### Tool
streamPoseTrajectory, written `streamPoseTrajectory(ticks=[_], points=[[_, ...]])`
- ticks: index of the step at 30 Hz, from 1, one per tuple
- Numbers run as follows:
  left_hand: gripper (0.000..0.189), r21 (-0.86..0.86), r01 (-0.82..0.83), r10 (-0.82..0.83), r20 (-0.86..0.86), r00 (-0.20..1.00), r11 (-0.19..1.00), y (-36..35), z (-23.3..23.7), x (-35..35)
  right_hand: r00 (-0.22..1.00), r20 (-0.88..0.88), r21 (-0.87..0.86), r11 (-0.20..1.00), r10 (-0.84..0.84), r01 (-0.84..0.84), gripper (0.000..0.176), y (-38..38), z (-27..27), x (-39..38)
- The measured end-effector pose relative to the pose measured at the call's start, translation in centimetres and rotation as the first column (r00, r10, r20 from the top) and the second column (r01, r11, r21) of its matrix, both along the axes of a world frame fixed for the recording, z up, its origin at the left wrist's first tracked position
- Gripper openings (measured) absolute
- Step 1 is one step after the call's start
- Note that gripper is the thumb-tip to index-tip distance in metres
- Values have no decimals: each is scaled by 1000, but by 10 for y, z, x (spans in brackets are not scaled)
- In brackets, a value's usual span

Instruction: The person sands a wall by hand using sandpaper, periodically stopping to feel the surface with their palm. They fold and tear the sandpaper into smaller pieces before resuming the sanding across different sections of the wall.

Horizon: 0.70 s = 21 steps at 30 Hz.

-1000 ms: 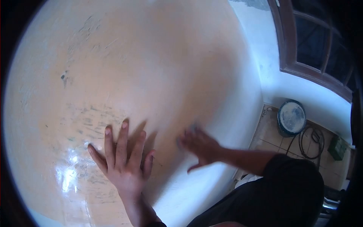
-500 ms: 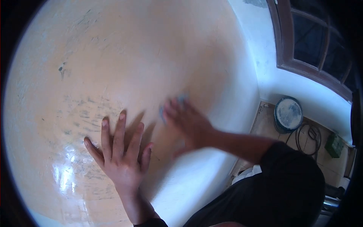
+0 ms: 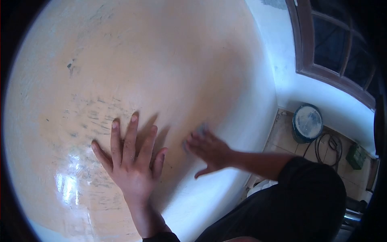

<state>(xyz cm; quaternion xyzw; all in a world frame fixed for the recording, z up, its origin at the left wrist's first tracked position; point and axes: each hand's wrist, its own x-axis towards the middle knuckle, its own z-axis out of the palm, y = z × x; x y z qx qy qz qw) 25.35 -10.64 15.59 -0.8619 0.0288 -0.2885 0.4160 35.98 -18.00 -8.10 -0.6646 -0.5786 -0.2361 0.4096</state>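
My left hand [image 3: 135,161] lies with its fingers spread on the tan wall surface [image 3: 133,48], below a patch of short dark marks. To its right, my right hand [image 3: 209,149] presses a grey-blue pad [image 3: 202,128] against the same surface. Only the pad's edges show past the fingertips, and its underside is hidden. The right thumb points away from the other fingers. A small dark chip [image 3: 69,65] marks the surface at the upper left.
A brown-framed window [image 3: 330,44] is at the upper right. Below it, on the tiled floor [image 3: 282,139], stand a dark bucket [image 3: 307,122] with whitish contents, a coiled cable [image 3: 335,147] and a green box [image 3: 355,156].
My right hand has moved down and slightly right across the surface with the pad. My left hand keeps its place on the wall, while the view has shifted slightly.
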Motion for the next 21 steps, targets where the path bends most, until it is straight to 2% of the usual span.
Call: streamPoseTrajectory(ticks=[1,2,3,4,5,7,9,10,11,12,13,15,16,17,18,19,21], points=[[39,-4,-3,3,-7,1000,1000,1,1,-1,1000,-1,-95,995,6,-6,119,-4,21,30],[39,-13,-4,4,-9,1000,1000,4,0,0,993,-107,199,978,-40,61,116,0,36,69],[39,-23,-17,16,-19,1000,1000,7,0,0,965,-153,406,877,-212,257,111,1,60,113],[39,-18,-10,10,-4,1000,1000,9,-1,0,936,-187,492,796,-299,353,108,-1,81,167],[39,-9,3,-2,11,1000,1000,10,-2,3,889,-346,462,770,-301,441,106,-18,110,205],[39,-7,0,0,4,1000,1000,8,-3,3,773,-620,479,714,-137,511,86,-34,119,242],[39,0,12,-12,21,1000,1000,5,-2,2,780,-546,396,726,-306,562,87,-6,69,191],[39,-3,3,-2,15,1000,1000,3,-1,3,850,-358,391,765,-387,512,99,8,32,147],[39,-7,-12,12,3,1000,1000,2,-1,4,917,-250,370,845,-310,386,117,16,-1,94],[39,-6,-9,9,8,1000,1000,2,-3,5,940,-286,139,963,-184,230,123,8,-16,40],[39,-3,-13,13,6,1000,1000,2,-4,5,978,-202,-9,999,-51,50,123,-2,-35,11],[39,0,-18,18,-7,1000,1000,3,-4,10,981,-176,-147,988,-81,56,125,-14,-35,51],[37,-1,-17,17,9,1000,1000,4,-5,11,952,-204,198,942,-230,270,124,-4,-47,94],[36,-6,-18,18,17,1000,1000,3,-6,10,891,-306,314,848,-335,426,115,-5,-39,153],[36,-16,-26,26,6,1000,1000,2,-7,8,748,-575,272,784,-332,558,103,-20,-13,199],[36,-10,-24,24,14,1000,1000,2,-6,9,591,-800,324,754,-104,572,95,-36,-2,251],[36,2,-15,15,23,1000,1000,0,-5,6,566,-819,327,732,-96,598,95,-29,-1,242]])
